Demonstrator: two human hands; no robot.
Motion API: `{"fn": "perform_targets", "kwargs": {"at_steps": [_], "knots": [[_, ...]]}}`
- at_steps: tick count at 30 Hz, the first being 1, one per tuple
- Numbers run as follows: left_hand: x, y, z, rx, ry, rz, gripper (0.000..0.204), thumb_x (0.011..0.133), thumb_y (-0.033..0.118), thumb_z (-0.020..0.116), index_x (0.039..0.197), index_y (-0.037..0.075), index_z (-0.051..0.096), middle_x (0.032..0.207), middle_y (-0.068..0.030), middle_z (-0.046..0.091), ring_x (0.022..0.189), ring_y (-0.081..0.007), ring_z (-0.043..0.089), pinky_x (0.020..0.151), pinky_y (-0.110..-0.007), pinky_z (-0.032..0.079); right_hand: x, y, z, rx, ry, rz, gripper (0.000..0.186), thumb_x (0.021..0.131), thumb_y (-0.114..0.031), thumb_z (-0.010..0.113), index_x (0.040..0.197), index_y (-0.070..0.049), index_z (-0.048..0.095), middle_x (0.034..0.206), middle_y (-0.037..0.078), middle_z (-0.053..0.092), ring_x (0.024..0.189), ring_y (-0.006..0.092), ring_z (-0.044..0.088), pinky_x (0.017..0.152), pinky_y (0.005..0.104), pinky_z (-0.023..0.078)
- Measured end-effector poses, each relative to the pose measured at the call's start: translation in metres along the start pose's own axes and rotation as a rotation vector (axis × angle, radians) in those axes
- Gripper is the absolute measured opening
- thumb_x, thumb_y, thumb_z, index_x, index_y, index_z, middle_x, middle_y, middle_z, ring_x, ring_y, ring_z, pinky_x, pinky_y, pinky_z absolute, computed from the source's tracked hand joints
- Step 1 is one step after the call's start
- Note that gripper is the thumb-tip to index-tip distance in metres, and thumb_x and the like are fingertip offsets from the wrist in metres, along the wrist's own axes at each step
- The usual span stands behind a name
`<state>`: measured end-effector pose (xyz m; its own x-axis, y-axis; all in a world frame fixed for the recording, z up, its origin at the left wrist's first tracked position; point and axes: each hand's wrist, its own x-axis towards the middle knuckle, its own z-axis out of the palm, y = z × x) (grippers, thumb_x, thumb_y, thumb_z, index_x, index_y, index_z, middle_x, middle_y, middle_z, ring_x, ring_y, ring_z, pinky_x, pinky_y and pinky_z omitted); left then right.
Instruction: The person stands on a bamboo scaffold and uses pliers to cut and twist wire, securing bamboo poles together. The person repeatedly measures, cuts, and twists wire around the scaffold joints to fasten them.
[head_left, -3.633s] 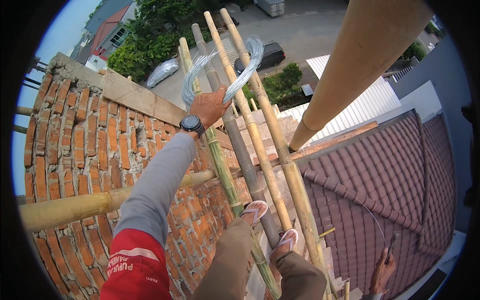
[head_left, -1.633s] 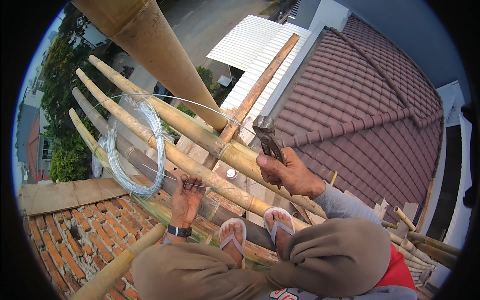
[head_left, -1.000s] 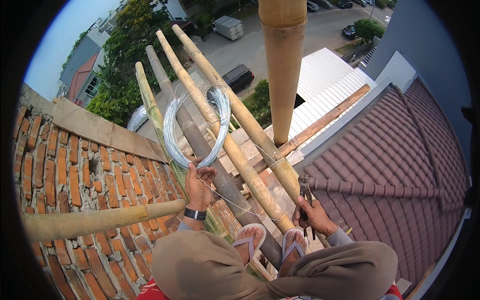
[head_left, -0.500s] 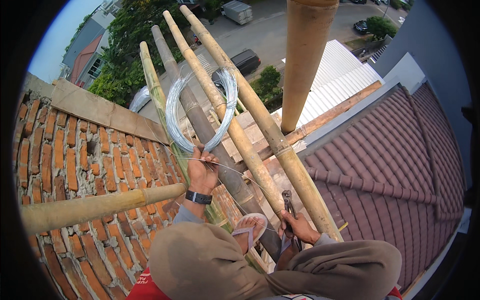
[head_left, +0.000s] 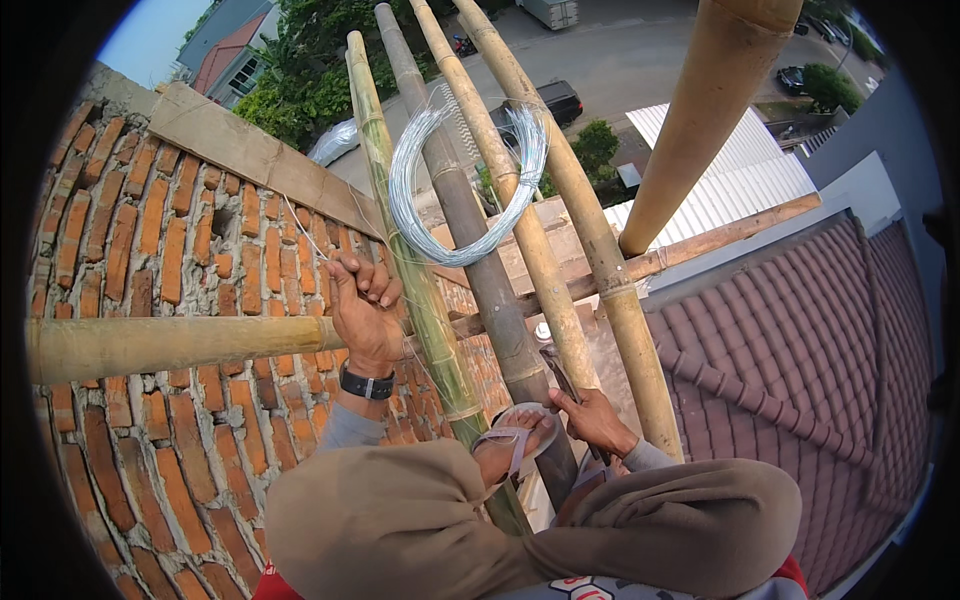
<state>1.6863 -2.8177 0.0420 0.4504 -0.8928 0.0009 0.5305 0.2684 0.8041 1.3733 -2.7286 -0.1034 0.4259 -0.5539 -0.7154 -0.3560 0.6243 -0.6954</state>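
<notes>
My left hand (head_left: 366, 312), with a black watch at the wrist, is raised beside the green bamboo pole (head_left: 412, 275). Its fingers are curled closed on a thin wire strand (head_left: 305, 232) that rises past the fingertips toward the brick wall. A coil of silvery wire (head_left: 455, 256) lies across the bamboo poles, beyond my hand and touched by neither hand. Low on the right, my right hand (head_left: 598, 424) grips dark metal pincers (head_left: 559, 373), their head pointing away from me. Its fingers partly hide the handles.
A brick wall (head_left: 140, 440) stands at left, crossed by a horizontal bamboo pole (head_left: 180, 346). A thick upright bamboo pole (head_left: 700, 120) rises at right by a wooden beam (head_left: 730, 232). Tiled roof (head_left: 800, 370) slopes below. My sandalled foot (head_left: 510, 445) rests on the poles, high above a street.
My left hand has let go of the coil and moved left toward the wall with the wire strand. The coil rests on the poles. My right hand still grips the pincers.
</notes>
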Motion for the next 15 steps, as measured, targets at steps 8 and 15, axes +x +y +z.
{"fn": "perform_targets", "kwargs": {"at_steps": [8,15], "knots": [[0.002,0.052,0.008,0.200,-0.008,0.049,0.034,0.111,0.045,0.043,0.098,0.014,0.051,0.071,0.0057,0.031,0.055,-0.0052,0.021,0.045,-0.023,0.020,0.019,-0.034,-0.047,-0.319,0.210,-0.385,0.039,0.102,-0.039,0.065,0.105,-0.001,0.070,0.065,0.003,0.059,0.055,0.0136,0.053,0.053,0.0352,0.044],[-0.022,-0.033,0.087,0.008,-0.169,-0.300,0.033,0.111,0.043,0.044,0.111,0.011,0.052,0.077,0.0036,0.039,0.067,-0.0076,0.039,0.062,-0.025,0.041,-0.006,-0.112,-0.010,0.264,0.063,-0.678,0.043,0.101,-0.038,0.069,0.121,0.000,0.070,0.077,-0.001,0.067,0.068,0.0059,0.054,0.060,0.0242,0.044]]}}
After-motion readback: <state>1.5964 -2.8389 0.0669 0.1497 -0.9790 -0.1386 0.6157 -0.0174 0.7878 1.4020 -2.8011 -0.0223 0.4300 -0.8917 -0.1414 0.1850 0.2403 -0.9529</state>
